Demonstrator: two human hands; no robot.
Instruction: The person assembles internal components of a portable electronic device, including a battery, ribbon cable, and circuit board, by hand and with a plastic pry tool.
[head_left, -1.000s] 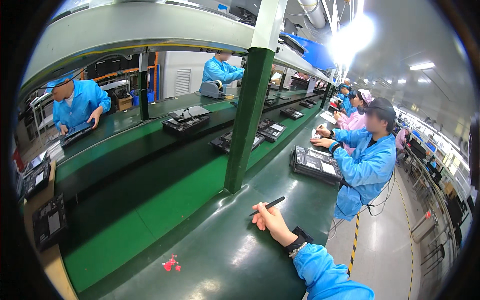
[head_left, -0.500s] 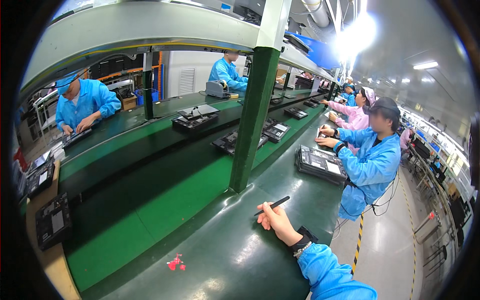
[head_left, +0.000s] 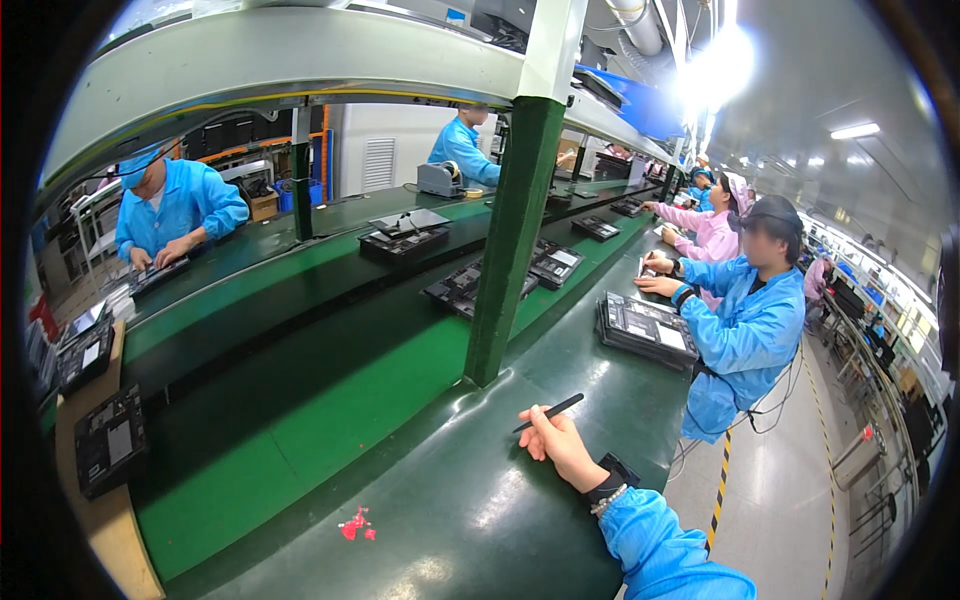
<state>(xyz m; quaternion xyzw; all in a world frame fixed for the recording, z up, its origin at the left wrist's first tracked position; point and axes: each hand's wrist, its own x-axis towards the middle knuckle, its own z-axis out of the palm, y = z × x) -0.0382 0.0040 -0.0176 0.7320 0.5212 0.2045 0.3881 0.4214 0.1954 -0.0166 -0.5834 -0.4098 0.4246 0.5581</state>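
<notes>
My right hand (head_left: pixel 560 450) hovers low over or rests lightly on the dark green bench (head_left: pixel 430 520); contact is hard to tell. Its fingers are closed round a slim black pen-shaped tool (head_left: pixel 562 405), whose thicker end points up and to the right. Whether this is a pen or tweezers I cannot make out. A blue sleeve and a beaded bracelet show at the wrist. To the left of the hand lie small red scraps (head_left: pixel 357 524). My left hand is out of view.
A green post (head_left: pixel 512 250) rises from the bench. Opened laptop bases stand on the line (head_left: pixel 470 290), on the wooden ledge at left (head_left: pixel 110 442), and stacked (head_left: pixel 648 325) before a co-worker in blue (head_left: pixel 745 310). Another co-worker (head_left: pixel 175 215) works across the line.
The whole view has shifted slightly. On the far strip, the laptop base with a panel on top has slid a little to the right. My right hand keeps its grip on the black tool.
</notes>
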